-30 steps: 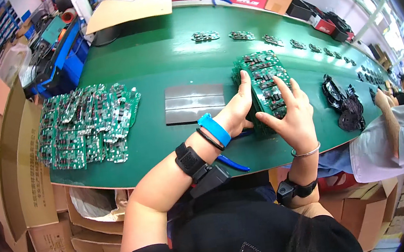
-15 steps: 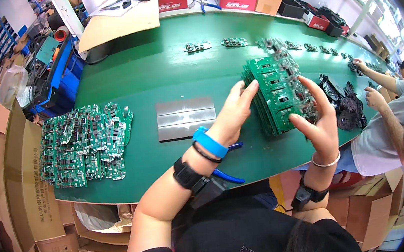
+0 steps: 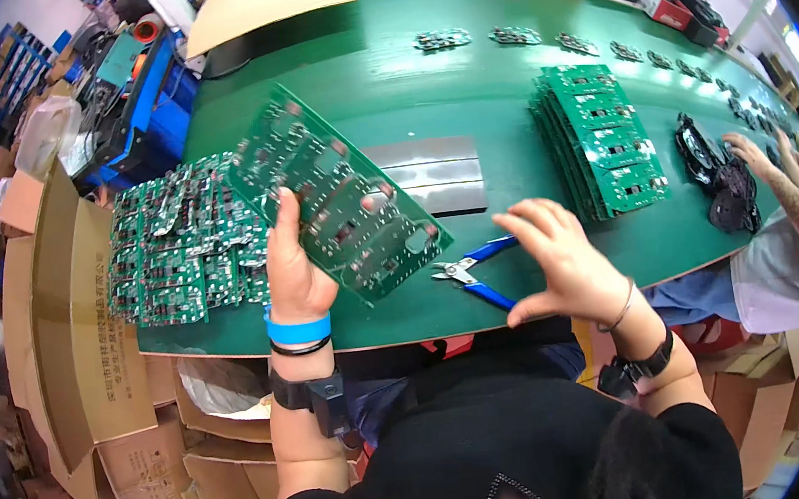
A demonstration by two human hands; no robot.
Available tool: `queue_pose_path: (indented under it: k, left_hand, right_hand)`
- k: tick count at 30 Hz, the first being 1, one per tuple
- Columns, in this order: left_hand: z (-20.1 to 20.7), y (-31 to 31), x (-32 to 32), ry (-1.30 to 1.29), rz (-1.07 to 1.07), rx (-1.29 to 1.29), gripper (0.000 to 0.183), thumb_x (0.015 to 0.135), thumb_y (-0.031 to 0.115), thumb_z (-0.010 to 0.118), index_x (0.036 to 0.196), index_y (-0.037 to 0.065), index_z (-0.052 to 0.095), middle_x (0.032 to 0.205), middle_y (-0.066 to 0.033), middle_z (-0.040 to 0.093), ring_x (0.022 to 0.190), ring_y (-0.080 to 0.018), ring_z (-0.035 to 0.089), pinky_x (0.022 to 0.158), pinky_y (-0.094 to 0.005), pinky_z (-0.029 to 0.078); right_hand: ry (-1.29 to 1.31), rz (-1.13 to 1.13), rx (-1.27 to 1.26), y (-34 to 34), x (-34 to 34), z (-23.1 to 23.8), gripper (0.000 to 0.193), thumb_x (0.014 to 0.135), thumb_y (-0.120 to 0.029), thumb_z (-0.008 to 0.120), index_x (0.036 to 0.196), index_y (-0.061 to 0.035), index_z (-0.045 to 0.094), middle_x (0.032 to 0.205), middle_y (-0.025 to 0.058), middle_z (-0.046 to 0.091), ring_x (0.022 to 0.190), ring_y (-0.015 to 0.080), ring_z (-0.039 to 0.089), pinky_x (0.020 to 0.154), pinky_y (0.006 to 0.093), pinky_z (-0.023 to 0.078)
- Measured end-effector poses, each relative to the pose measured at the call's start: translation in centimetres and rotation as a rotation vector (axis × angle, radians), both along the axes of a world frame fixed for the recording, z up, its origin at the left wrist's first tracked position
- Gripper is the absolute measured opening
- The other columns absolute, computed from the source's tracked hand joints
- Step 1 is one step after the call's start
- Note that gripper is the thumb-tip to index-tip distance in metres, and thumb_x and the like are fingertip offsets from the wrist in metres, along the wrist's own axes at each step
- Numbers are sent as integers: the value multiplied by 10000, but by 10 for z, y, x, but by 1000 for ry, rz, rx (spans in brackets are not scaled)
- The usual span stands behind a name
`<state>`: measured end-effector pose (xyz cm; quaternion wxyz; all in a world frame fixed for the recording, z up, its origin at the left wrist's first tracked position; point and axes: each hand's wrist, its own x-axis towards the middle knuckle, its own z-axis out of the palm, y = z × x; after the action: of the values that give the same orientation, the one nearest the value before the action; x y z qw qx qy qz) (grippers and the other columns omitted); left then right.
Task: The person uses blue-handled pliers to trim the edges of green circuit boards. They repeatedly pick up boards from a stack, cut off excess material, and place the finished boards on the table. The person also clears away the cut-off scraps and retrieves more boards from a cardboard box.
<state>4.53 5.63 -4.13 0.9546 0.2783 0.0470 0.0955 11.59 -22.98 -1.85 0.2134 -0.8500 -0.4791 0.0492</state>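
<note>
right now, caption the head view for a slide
Left hand holding up a green circuit board, right hand open and empty near blue-handled cutters on a green table.

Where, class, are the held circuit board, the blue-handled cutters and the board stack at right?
Held circuit board (image 3: pixel 338 194): head view, middle of visible face.
Blue-handled cutters (image 3: pixel 461 270): head view, metal pivot.
Board stack (image 3: pixel 607 139): head view, its top face.

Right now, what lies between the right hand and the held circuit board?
In the head view, blue-handled cutters lie open on the green table between the right hand and the circuit board held in the left hand.
</note>
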Motion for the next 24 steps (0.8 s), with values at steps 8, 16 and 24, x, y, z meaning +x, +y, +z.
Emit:
queue_pose_path:
  k: [8,16,24]
  left_hand:
    - [-34,0,-33,178,-87,-17,585,1016,484,301,1394,49,405,1339,-167,522,1149,-342,571,967,-514,487]
    - [-34,-2,-38,61,-229,-181,621,1017,511,227,1413,57,379,1344,-172,505,1185,-329,540,988,-507,466]
    - [-33,-3,-52,18,-265,-244,632,1009,510,249,1463,73,301,1427,-215,411,1282,-387,448,1047,-578,380]
  right_hand:
    - [137,-46,75,11,-11,-15,521,636,-110,673,1136,-5,571,1065,171,549,987,342,536,887,418,434]
    - [1142,-77,596,40,17,-11,488,723,-159,642,1175,14,579,943,16,580,903,122,542,847,250,417]
    - [594,58,474,76,16,-5,556,732,-175,670,1259,-48,545,1057,77,545,974,195,516,877,322,394]
